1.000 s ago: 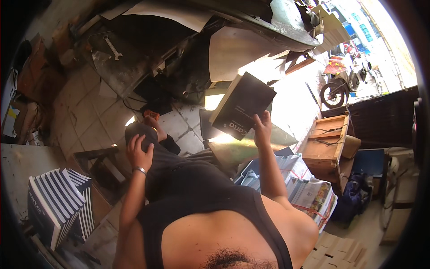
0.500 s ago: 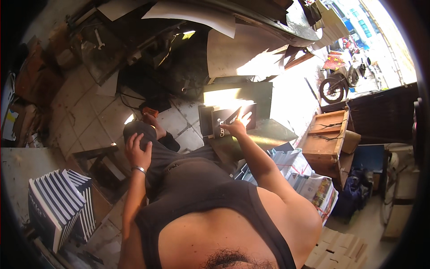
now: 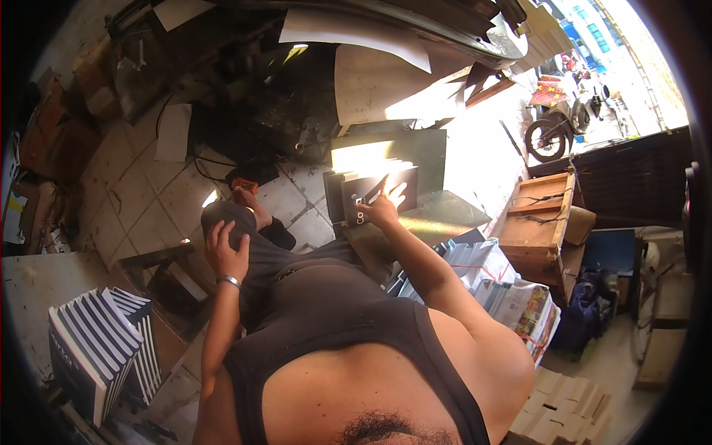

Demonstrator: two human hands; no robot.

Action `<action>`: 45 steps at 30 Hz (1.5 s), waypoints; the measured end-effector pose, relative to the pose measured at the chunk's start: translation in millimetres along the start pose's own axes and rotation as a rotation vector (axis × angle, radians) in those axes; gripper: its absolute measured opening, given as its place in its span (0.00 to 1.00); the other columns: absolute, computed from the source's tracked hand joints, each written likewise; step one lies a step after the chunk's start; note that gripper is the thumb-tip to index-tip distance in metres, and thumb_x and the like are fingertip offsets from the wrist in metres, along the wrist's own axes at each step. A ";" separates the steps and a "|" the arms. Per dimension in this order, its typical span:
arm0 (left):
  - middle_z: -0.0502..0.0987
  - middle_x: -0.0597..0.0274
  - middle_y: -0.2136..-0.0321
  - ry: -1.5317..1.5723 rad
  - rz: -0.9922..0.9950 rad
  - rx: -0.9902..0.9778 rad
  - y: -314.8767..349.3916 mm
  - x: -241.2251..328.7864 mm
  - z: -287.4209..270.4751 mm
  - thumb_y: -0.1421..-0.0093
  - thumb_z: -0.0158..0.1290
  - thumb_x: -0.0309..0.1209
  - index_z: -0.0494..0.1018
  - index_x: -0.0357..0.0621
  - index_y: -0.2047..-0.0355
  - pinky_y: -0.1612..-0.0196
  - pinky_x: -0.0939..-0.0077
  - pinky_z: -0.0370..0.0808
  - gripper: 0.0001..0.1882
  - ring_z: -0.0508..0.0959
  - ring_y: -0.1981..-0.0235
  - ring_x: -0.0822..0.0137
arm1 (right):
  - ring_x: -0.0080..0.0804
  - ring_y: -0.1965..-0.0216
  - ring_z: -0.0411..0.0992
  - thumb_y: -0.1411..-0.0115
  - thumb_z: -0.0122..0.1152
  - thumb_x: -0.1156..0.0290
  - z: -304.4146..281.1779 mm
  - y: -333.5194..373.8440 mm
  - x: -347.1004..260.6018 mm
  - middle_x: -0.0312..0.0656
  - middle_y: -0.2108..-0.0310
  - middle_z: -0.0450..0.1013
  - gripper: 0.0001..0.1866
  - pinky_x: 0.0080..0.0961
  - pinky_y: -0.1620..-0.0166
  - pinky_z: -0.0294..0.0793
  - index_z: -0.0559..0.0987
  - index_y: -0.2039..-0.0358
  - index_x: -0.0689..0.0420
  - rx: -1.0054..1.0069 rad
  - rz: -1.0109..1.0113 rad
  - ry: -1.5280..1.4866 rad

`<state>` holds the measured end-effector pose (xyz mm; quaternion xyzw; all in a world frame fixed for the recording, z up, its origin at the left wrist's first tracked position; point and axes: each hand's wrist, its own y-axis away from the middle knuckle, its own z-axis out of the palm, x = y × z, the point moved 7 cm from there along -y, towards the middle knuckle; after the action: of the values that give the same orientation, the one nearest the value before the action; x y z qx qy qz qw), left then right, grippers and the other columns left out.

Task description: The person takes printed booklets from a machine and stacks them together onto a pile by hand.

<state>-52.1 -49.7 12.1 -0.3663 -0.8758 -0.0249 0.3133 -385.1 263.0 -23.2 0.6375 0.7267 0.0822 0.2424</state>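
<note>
Tiled floor point(image 3: 133, 194): pale and stained, visible at left and centre of the frame.
Right hand point(image 3: 383, 211): at centre, fingers spread wide against a book cover; whether it grips cannot be told.
Dark book point(image 3: 371, 191): at centre, upright on its edge under the right hand, cover facing the person, upper part glaring in sunlight.
Green board point(image 3: 430, 159): upright behind the dark book.
Left hand point(image 3: 228, 251): left of centre, fingers slightly apart, resting on the trousered leg, grasping nothing; silver wristband point(image 3: 228, 280) at its wrist.
Book stack point(image 3: 96, 334): lower left, dark covers, white page edges.
Wrapped bundles point(image 3: 512, 300): right of centre, tied, beside the right arm.
Wooden crate point(image 3: 535, 236): right, above the wrapped bundles.
Motorcycle point(image 3: 550, 139): upper right, in bright light.
</note>
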 end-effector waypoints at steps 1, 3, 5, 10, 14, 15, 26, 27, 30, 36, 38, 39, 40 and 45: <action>0.74 0.55 0.43 0.000 0.001 -0.001 -0.1 0.7 0.1 0.44 0.66 0.39 0.79 0.49 0.49 0.37 0.49 0.68 0.23 0.70 0.38 0.47 | 0.80 0.26 0.29 0.55 0.83 0.46 -1.0 3.4 -3.6 0.75 0.27 0.18 0.79 0.51 0.26 0.50 0.25 0.23 0.41 0.000 0.001 -0.001; 0.74 0.55 0.43 0.003 0.000 0.000 -1.3 1.5 -0.3 0.44 0.66 0.39 0.79 0.49 0.49 0.36 0.49 0.68 0.23 0.70 0.38 0.48 | 0.77 0.25 0.28 0.55 0.83 0.48 0.3 8.6 -8.0 0.73 0.26 0.17 0.79 0.45 0.26 0.53 0.25 0.23 0.38 -0.013 0.011 -0.057; 0.74 0.55 0.43 -0.001 0.003 0.000 -2.3 3.3 -0.6 0.44 0.66 0.40 0.79 0.49 0.49 0.36 0.49 0.67 0.23 0.70 0.38 0.48 | 0.78 0.25 0.30 0.55 0.84 0.49 1.2 11.7 -11.1 0.74 0.27 0.16 0.80 0.46 0.26 0.52 0.24 0.24 0.40 -0.014 -0.006 -0.077; 0.75 0.55 0.43 -0.007 -0.006 -0.005 -0.7 0.6 0.3 0.44 0.66 0.40 0.79 0.50 0.49 0.37 0.49 0.67 0.23 0.71 0.38 0.48 | 0.73 0.24 0.34 0.55 0.84 0.49 5.6 14.3 -16.6 0.74 0.28 0.14 0.81 0.45 0.25 0.50 0.21 0.25 0.42 -0.069 -0.012 -0.121; 0.75 0.55 0.43 0.008 0.000 0.006 1.5 0.2 -2.1 0.44 0.65 0.40 0.79 0.50 0.49 0.37 0.49 0.68 0.23 0.71 0.39 0.47 | 0.69 0.26 0.44 0.50 0.81 0.52 -7.0 19.0 -17.9 0.72 0.27 0.36 0.69 0.47 0.29 0.59 0.36 0.22 0.46 0.081 0.031 -0.225; 0.75 0.55 0.43 0.005 0.006 0.009 -0.1 2.1 -3.0 0.44 0.65 0.40 0.79 0.49 0.49 0.38 0.49 0.68 0.23 0.71 0.39 0.46 | 0.67 0.27 0.51 0.47 0.79 0.53 -8.4 14.5 -14.9 0.72 0.28 0.47 0.65 0.49 0.31 0.61 0.40 0.23 0.49 0.131 0.032 -0.437; 0.74 0.54 0.43 0.004 0.015 0.000 -1.8 2.1 -2.2 0.45 0.66 0.40 0.79 0.49 0.49 0.37 0.49 0.69 0.24 0.71 0.39 0.46 | 0.59 0.27 0.53 0.26 0.50 0.52 -83.8 -116.8 -64.3 0.55 0.26 0.50 0.32 0.67 0.30 0.57 0.57 0.30 0.57 -0.352 -0.130 -2.310; 0.74 0.54 0.43 0.006 0.011 -0.009 -0.5 0.0 -1.7 0.45 0.66 0.40 0.79 0.49 0.49 0.37 0.49 0.69 0.24 0.71 0.39 0.46 | 0.58 0.27 0.52 0.26 0.49 0.54 -95.5 -117.1 -73.9 0.55 0.26 0.48 0.33 0.67 0.29 0.56 0.54 0.29 0.56 -0.311 -0.084 -2.351; 0.74 0.54 0.43 -0.018 -0.020 -0.007 1.4 -1.4 0.0 0.45 0.66 0.40 0.79 0.49 0.49 0.37 0.49 0.68 0.24 0.71 0.39 0.46 | 0.55 0.30 0.58 0.26 0.48 0.60 -109.1 -121.7 -85.0 0.54 0.30 0.53 0.29 0.63 0.31 0.61 0.57 0.29 0.55 -0.231 0.016 -2.411; 0.74 0.55 0.43 0.029 -0.022 0.006 0.0 -1.5 1.9 0.45 0.66 0.40 0.79 0.50 0.49 0.36 0.49 0.68 0.24 0.70 0.38 0.46 | 0.33 0.62 0.81 0.33 0.57 0.80 -80.5 -136.8 -30.0 0.45 0.61 0.79 0.06 0.24 0.67 0.86 0.81 0.59 0.63 0.014 0.230 -2.367; 0.74 0.55 0.43 0.022 -0.016 0.009 0.6 -3.6 4.1 0.45 0.66 0.40 0.79 0.50 0.49 0.36 0.49 0.68 0.24 0.70 0.38 0.46 | 0.31 0.60 0.81 0.33 0.60 0.79 -88.3 -126.4 -20.4 0.45 0.60 0.80 0.05 0.25 0.65 0.85 0.81 0.59 0.63 0.094 0.152 -2.125; 0.74 0.55 0.43 0.008 -0.017 0.013 5.0 -6.9 4.0 0.45 0.66 0.39 0.79 0.50 0.49 0.36 0.50 0.68 0.24 0.70 0.38 0.47 | 0.32 0.59 0.81 0.32 0.61 0.78 -98.7 -114.2 -24.5 0.45 0.57 0.80 0.07 0.27 0.60 0.85 0.80 0.55 0.63 0.079 0.028 -2.078; 0.74 0.55 0.43 -0.004 -0.006 0.005 2.0 -3.6 0.9 0.45 0.66 0.39 0.79 0.50 0.49 0.36 0.50 0.68 0.24 0.70 0.38 0.47 | 0.34 0.56 0.81 0.32 0.61 0.78 -111.3 -107.0 -22.2 0.46 0.54 0.80 0.12 0.30 0.53 0.84 0.78 0.49 0.63 0.096 -0.129 -2.003; 0.74 0.55 0.42 -0.004 -0.016 -0.006 2.8 -5.8 1.5 0.45 0.66 0.39 0.79 0.49 0.49 0.35 0.50 0.67 0.24 0.69 0.37 0.48 | 0.33 0.57 0.79 0.38 0.66 0.77 -201.3 -21.2 -44.7 0.43 0.58 0.81 0.16 0.31 0.52 0.79 0.78 0.50 0.67 0.063 -0.539 -1.081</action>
<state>-48.0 -50.9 7.1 -0.3603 -0.8792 -0.0293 0.3104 -492.9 254.4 153.8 0.3894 0.6386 -0.3390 0.5706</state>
